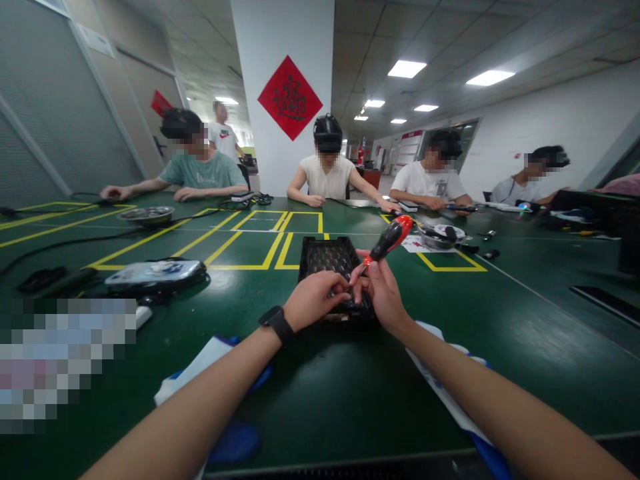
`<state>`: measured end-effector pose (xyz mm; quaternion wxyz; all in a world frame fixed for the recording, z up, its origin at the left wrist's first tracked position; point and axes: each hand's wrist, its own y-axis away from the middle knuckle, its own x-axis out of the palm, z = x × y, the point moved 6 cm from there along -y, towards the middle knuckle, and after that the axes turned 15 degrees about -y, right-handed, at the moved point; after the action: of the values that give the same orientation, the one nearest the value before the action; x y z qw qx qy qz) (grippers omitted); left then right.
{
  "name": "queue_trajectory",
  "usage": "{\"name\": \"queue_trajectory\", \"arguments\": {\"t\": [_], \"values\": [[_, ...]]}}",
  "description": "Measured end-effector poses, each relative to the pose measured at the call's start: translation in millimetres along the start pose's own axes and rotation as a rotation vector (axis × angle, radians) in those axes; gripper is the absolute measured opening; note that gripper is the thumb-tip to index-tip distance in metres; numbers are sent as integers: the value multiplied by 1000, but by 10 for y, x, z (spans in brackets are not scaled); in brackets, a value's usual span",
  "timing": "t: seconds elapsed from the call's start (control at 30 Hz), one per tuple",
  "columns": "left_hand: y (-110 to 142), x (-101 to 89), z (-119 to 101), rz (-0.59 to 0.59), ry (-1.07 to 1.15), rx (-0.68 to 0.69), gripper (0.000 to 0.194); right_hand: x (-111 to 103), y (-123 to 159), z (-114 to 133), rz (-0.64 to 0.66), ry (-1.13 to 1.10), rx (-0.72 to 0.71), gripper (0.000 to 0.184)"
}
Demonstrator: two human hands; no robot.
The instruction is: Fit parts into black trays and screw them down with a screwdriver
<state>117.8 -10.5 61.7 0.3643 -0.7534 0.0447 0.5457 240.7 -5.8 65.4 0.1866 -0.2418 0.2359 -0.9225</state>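
Note:
A screwdriver [390, 239] with a red and black handle is gripped in my right hand [385, 300], its handle slanting up and to the right. My left hand [316, 298], with a black watch on the wrist, has its fingers bent together close to the right hand's fingertips; whatever they pinch is too small or hidden. Both hands are over a black tray-like case [327, 253] with rows of small shapes inside. The hands cover its near part. The screwdriver's tip is not clearly visible.
White and blue gloves [197, 367] lie under my forearms. A phone [157, 273] is on the left of the green table, a metal bowl [145, 215] beyond it. Another bowl [440, 235] stands at right. Several people wearing headgear sit across the table.

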Motion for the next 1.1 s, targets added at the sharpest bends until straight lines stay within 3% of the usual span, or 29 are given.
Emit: {"name": "queue_trajectory", "arguments": {"t": [0.33,0.6,0.9,1.1], "values": [[8,4,-44,18,98,128,17,-11,3,-6,-11,-4,1,31],[-4,15,35,-3,135,-3,14,5,10,-1,-17,9,8,33],[9,21,-30,63,140,63,19,-22,-10,-5,-19,-23,29,34],[-16,-35,-38,1,89,49,21,-17,-14,-18,-10,-31,22,32]]}}
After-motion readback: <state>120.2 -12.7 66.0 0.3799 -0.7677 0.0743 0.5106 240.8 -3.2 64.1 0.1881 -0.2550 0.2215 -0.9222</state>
